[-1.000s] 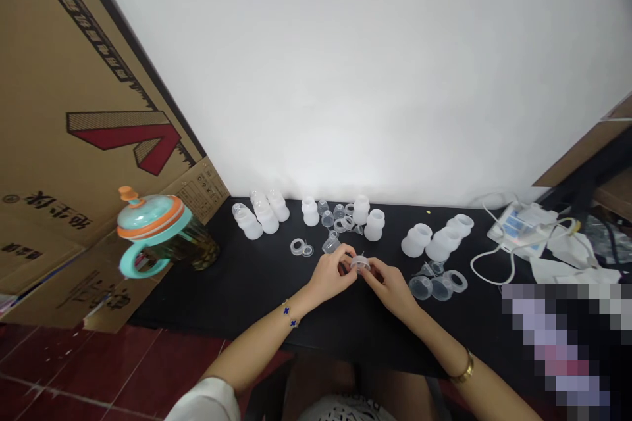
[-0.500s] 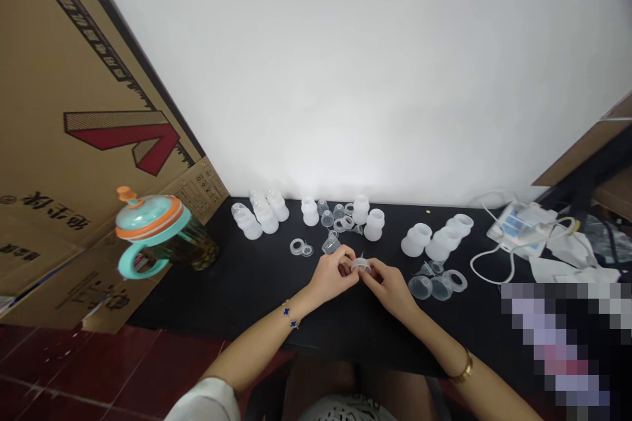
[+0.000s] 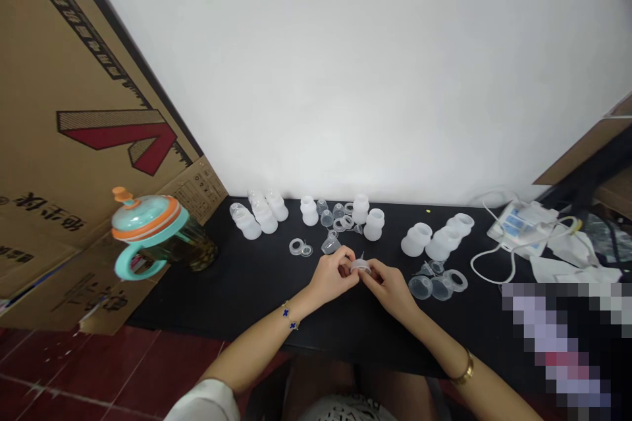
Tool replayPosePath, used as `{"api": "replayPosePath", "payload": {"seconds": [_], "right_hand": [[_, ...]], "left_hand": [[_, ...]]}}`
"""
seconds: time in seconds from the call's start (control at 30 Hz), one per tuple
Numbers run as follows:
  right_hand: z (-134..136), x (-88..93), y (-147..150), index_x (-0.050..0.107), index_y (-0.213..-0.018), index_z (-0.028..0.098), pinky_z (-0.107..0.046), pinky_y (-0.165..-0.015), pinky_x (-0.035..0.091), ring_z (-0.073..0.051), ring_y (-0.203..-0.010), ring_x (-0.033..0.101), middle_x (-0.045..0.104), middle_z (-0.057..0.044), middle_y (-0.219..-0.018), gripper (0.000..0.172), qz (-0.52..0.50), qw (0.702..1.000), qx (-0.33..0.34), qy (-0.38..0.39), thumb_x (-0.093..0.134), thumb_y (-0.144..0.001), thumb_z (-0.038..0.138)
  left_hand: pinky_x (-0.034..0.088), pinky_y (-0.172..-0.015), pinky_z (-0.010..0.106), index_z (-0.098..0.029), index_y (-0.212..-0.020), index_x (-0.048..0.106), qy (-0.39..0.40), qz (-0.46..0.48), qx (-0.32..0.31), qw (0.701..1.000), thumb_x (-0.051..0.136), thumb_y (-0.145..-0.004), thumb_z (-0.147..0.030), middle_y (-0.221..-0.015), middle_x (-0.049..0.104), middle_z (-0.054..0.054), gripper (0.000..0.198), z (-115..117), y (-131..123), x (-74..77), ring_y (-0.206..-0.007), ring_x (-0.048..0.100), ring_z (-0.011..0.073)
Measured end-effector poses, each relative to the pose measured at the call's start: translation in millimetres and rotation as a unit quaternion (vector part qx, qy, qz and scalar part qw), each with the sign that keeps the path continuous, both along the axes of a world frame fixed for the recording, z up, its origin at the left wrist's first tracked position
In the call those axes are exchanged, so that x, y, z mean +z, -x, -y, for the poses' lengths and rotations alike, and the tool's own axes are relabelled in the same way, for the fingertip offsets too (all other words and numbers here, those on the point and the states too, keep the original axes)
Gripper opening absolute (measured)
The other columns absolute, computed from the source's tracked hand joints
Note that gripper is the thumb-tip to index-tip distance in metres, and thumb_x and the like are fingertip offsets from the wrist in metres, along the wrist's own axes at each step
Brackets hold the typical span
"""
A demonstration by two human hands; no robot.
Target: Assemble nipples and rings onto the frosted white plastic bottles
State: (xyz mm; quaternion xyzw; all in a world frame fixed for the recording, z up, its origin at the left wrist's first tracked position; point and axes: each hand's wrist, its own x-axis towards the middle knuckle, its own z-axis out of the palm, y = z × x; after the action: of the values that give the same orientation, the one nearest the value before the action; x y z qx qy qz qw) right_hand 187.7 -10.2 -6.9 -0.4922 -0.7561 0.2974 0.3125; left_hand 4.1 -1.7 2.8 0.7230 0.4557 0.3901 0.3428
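Note:
Between my two hands is a whitish ring (image 3: 361, 266) with a thin tip sticking up from it. My left hand (image 3: 334, 274) pinches its left side, and my right hand (image 3: 391, 287) grips its right side. Just behind my left hand a clear cap (image 3: 330, 245) lies on the black table (image 3: 237, 296). A loose ring (image 3: 297, 247) and a small clear nipple part (image 3: 307, 250) lie farther left. Behind them stand an open white bottle (image 3: 309, 211) and, to its right, another open bottle (image 3: 374, 225), with clear caps and rings between.
Capped bottles (image 3: 265, 217) stand at the back left, near a teal-lidded jug (image 3: 148, 230) and a large carton (image 3: 99, 79). To the right are open bottles (image 3: 416, 239), clear caps (image 3: 441, 288) and a white power strip with cables (image 3: 518, 227). A white wall rises behind.
Both hands keep nearly the same hold on the ring. The view has shifted slightly, so the carton and jug appear a little farther left.

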Motion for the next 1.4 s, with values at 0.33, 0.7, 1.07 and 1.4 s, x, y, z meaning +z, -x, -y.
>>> {"api": "replayPosePath", "payload": {"seconds": [0.33, 0.7, 1.07, 1.4], "right_hand": [[1.2, 2.4, 0.5, 0.062, -0.08, 0.019, -0.024, -0.052, 0.03, -0.013, -0.053, 0.044, 0.044, 0.005, -0.058, 0.027, -0.014, 1.0, -0.008, 0.005, 0.053, -0.094, 0.04], [1.6, 2.8, 0.4, 0.067, -0.085, 0.019, -0.024, -0.052, 0.032, -0.013, -0.053, 0.047, 0.049, 0.005, -0.057, 0.032, -0.021, 1.0, -0.002, 0.005, 0.053, -0.095, 0.046], [2.1, 5.1, -0.4, 0.069, -0.091, 0.02, -0.024, -0.051, 0.034, -0.014, -0.053, 0.05, 0.053, 0.004, -0.058, 0.03, -0.017, 1.0, -0.013, 0.002, 0.054, -0.094, 0.046], [1.1, 5.9, -2.0, 0.069, -0.09, 0.019, -0.025, -0.055, 0.035, -0.014, -0.057, 0.051, 0.056, 0.003, -0.063, 0.023, -0.032, 0.999, 0.002, 0.014, 0.054, -0.094, 0.036]], "left_hand": [[0.046, -0.056, 0.02, -0.023, -0.091, 0.052, -0.011, -0.002, -0.008, 1.0, 0.06, -0.08, -0.018, -0.061, 0.061, -0.007, 0.014, 1.8, 0.9, -1.8, -0.053, 0.058, 0.0103], [0.046, -0.057, 0.02, -0.022, -0.095, 0.052, -0.021, -0.019, -0.012, 1.0, 0.056, -0.083, -0.017, -0.067, 0.063, -0.005, 0.014, 0.1, 3.4, 1.6, -0.057, 0.058, 0.0105], [0.043, -0.057, 0.021, -0.022, -0.091, 0.054, -0.027, -0.038, 0.009, 0.999, 0.057, -0.084, -0.018, -0.061, 0.06, -0.007, 0.009, -0.5, 4.9, 2.6, -0.054, 0.056, 0.0108], [0.047, -0.063, 0.023, -0.022, -0.1, 0.056, -0.09, -0.075, 0.009, 0.993, 0.062, -0.08, -0.022, -0.073, 0.063, -0.003, 0.021, 4.1, 3.3, 5.3, -0.065, 0.059, 0.0131]]}}
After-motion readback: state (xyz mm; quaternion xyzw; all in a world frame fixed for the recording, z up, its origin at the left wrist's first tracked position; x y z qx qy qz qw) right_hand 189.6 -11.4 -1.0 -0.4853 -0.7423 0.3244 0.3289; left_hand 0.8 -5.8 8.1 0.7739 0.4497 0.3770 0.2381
